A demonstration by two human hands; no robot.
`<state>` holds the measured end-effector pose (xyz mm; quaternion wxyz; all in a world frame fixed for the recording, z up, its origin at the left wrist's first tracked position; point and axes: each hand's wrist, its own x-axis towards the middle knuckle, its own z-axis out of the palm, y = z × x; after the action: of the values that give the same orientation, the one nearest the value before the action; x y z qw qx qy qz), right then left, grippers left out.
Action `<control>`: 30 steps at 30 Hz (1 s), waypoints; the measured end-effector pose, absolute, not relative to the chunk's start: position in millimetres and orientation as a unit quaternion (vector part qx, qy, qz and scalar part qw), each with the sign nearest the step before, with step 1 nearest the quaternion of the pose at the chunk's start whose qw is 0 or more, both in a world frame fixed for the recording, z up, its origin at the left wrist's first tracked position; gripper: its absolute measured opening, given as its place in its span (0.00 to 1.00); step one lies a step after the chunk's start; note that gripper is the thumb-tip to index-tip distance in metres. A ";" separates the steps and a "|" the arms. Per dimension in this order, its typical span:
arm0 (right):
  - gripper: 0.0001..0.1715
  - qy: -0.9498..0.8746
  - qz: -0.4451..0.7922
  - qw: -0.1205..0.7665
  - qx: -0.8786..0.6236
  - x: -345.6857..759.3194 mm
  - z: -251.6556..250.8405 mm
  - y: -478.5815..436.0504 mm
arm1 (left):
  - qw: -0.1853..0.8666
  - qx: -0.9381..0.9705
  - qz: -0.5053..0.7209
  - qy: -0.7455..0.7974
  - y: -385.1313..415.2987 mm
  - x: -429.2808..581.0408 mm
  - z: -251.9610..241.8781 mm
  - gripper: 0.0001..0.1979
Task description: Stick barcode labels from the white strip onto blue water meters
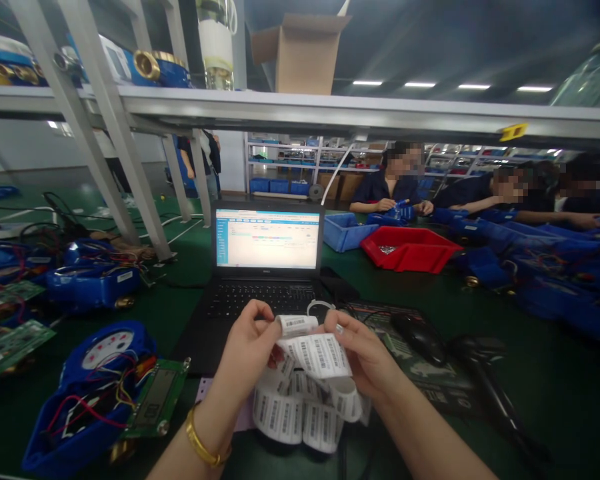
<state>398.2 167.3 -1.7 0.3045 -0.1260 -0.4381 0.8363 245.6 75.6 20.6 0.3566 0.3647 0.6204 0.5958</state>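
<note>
Both forearms fill the near edge, gold bangle (203,443) on the left wrist. Largest item next: green bench (555,387), carrying an open laptop (267,267) dead ahead, screen lit. Blue meter housing (93,393) w/ loose red and yellow wires sits near left, green circuit board (155,399) touching its right side. Black mouse (420,337) lies right of the hands.

Barcode label strip (305,393) hangs in loose loops btwn the hands, low over the bench, in front of the laptop keys. Left hand (245,353) is closed on the strip's upper end, thumb and forefinger pinching a curled label (296,325). Right hand (365,357) is closed on the backing just beside it.

Judgement: peel wants a slow, shallow pull, backing held taut by the right hand, fingertips on the label edge only, adhesive kept off other loops. Risk: creased barcode or a label folding onto itself.
</note>
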 end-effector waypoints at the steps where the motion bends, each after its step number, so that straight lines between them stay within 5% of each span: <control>1: 0.25 -0.432 0.834 0.317 -0.131 397.8 -2.1 167.9 | 0.353 0.371 0.594 0.621 74.1 245.7 21.0 0.15; 10: 0.28 -0.475 0.774 0.394 -0.139 392.2 2.1 161.2 | 0.439 0.419 0.533 0.590 57.6 262.3 29.3 0.24; 14: 0.25 -0.518 0.754 0.391 -0.102 393.1 0.3 157.9 | 0.481 0.340 0.643 0.490 59.9 272.1 31.5 0.17; 17: 0.21 -0.538 0.744 0.388 -0.081 394.0 -3.6 158.3 | 0.512 0.255 0.719 0.395 62.4 274.1 37.4 0.20; 24: 0.17 -0.598 0.693 0.390 -0.097 395.0 -15.8 163.3 | 0.416 0.193 0.799 0.389 68.1 267.2 49.7 0.31; 30: 0.10 -0.678 0.568 0.451 -0.121 399.2 -14.3 164.9 | 0.406 0.258 0.761 0.435 67.9 269.5 45.0 0.30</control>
<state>399.2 164.9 -14.3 0.4511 -0.1211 -0.6780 0.5676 269.5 67.9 45.0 0.4058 0.2577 0.4351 0.7613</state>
